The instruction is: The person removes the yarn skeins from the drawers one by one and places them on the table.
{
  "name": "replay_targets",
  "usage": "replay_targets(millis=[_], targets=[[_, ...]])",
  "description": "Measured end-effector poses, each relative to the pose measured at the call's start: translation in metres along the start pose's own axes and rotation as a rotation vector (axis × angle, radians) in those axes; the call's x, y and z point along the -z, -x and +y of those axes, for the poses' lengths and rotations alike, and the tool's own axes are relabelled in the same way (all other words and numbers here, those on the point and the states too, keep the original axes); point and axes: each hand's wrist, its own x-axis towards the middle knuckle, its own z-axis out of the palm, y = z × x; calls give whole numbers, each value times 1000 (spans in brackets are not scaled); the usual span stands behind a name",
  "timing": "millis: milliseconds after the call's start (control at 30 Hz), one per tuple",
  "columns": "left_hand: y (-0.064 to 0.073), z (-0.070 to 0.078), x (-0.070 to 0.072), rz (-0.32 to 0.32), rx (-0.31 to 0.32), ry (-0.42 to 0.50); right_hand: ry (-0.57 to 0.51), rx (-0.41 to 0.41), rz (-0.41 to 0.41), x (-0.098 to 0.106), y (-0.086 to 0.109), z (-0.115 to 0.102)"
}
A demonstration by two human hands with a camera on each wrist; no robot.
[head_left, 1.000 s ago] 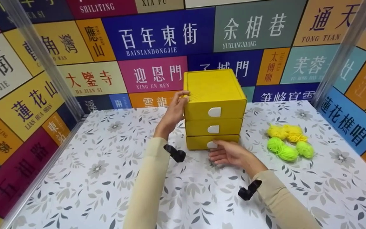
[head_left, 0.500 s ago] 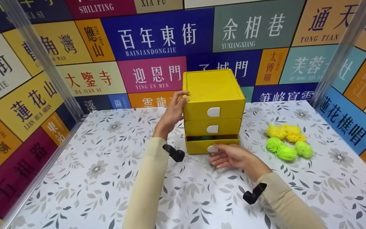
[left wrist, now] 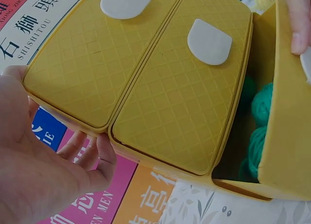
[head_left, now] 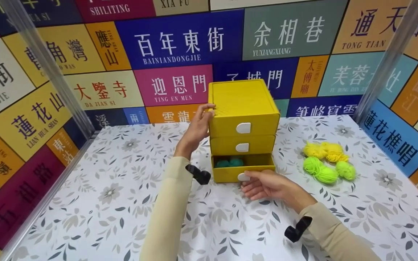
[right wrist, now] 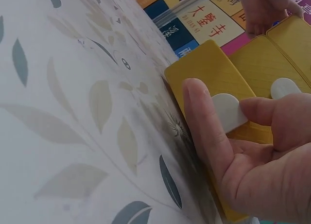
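A yellow three-drawer cabinet (head_left: 243, 96) stands on the table with a white pull tab on each drawer. Its bottom drawer (head_left: 227, 175) is pulled partway out, showing teal-green yarn balls (left wrist: 257, 148) inside; the two upper drawers are closed. My left hand (head_left: 193, 130) rests against the cabinet's left side, one finger over the top edge and others bent against the side. The right hand (head_left: 272, 185) pinches the bottom drawer's white tab (right wrist: 228, 110) between thumb and index finger, its other fingers below. Part of the drawer's inside is hidden by its front.
Yellow yarn balls (head_left: 326, 151) and lime-green yarn balls (head_left: 321, 170) lie on the table right of the cabinet. A white leaf-patterned cloth (head_left: 111, 194) covers the table. Colourful sign-printed walls (head_left: 180, 40) stand behind and at both sides.
The bottom drawer, shut a second ago, has slid out toward me with my right hand on its tab, and the teal yarn has come into view. The left hand has stayed in place.
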Motion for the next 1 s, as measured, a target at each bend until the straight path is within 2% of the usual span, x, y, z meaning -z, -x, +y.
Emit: replay_targets(millis=[267,567,767,1000], targets=[[0,-1,1,-3,10,-31,58,17,-8,-4,10,7],[0,0,0,-9,6,6,98,40,-37,-6,24,15],[1,-2,0,-22,-13,34,98,18,-60,-10,31,19],[1,-1,0,-8,-9,25,128,30,-78,-16,40,25]])
